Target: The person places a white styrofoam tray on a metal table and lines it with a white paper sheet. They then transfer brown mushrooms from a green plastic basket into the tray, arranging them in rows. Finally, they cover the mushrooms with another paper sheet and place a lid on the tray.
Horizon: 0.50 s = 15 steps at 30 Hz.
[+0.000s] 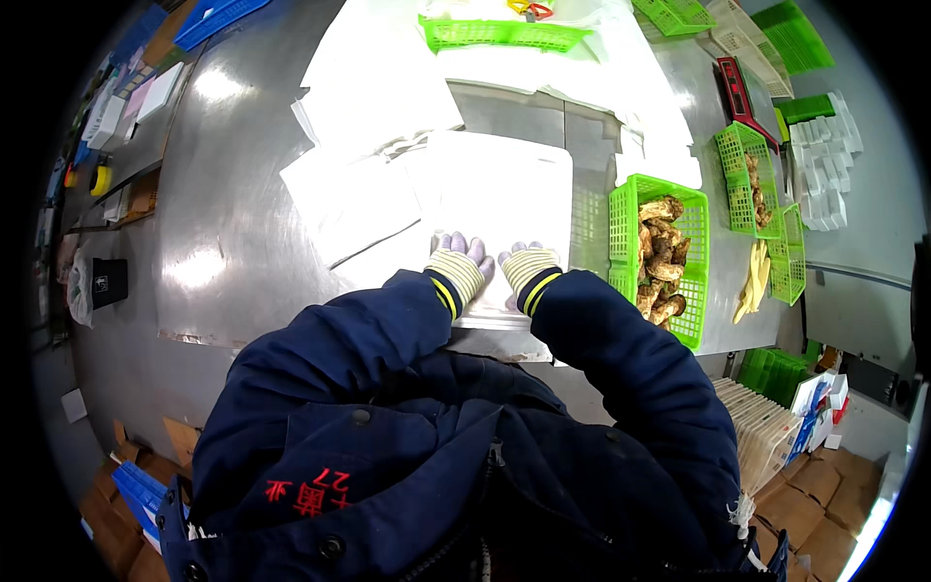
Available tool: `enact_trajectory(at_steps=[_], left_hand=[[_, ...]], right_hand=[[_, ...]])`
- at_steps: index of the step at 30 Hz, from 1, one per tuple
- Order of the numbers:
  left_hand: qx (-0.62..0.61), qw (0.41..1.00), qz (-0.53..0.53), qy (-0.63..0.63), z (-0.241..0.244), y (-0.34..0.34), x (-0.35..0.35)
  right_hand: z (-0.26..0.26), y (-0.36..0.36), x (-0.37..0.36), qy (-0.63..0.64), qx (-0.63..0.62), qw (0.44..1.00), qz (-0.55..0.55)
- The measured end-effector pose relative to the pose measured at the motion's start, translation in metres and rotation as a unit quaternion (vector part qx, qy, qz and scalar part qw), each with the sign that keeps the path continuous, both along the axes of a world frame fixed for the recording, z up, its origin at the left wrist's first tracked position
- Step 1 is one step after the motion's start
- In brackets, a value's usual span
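Observation:
Both my hands wear striped knit gloves with pale purple fingers. My left hand (462, 266) rests near the front of a white rectangular board or box lid (502, 182), its fingers spread and nothing visible in them. Close beside it, my right hand (529, 268) touches the same white surface, fingers slightly apart; its palm is hidden. White paper sheets (364, 204) lie left of the board and partly against it. To the right stands a green plastic basket (701, 254) holding several thick brown-and-cream mushrooms (663, 251).
A steel table (240, 160) carries all this. Further right are a smaller green basket (733, 185) with mushrooms, yellow gloves (753, 280) and a red digital scale (738, 94). At the back, scissors (537, 11) appear above a green basket (502, 35). Stacked trays (756, 429) stand low right.

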<state>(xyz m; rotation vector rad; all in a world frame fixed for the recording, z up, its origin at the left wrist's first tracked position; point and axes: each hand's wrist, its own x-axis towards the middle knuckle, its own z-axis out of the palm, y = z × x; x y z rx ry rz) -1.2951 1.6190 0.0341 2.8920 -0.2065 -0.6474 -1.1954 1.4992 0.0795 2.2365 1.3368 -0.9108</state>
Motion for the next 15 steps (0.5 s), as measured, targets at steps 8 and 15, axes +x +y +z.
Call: enact_trajectory(at_steps=[8, 15], left_hand=[[0.087, 0.994, 0.064, -0.007, -0.052, -0.011, 0.003], [0.059, 0.992, 0.110, -0.014, -0.071, -0.013, 0.016]], right_hand=[[-0.091, -0.001, -0.007, -0.034, 0.029, 0.994, -0.095], [-0.069, 0.012, 0.006, 0.016, 0.001, 0.997, -0.077]])
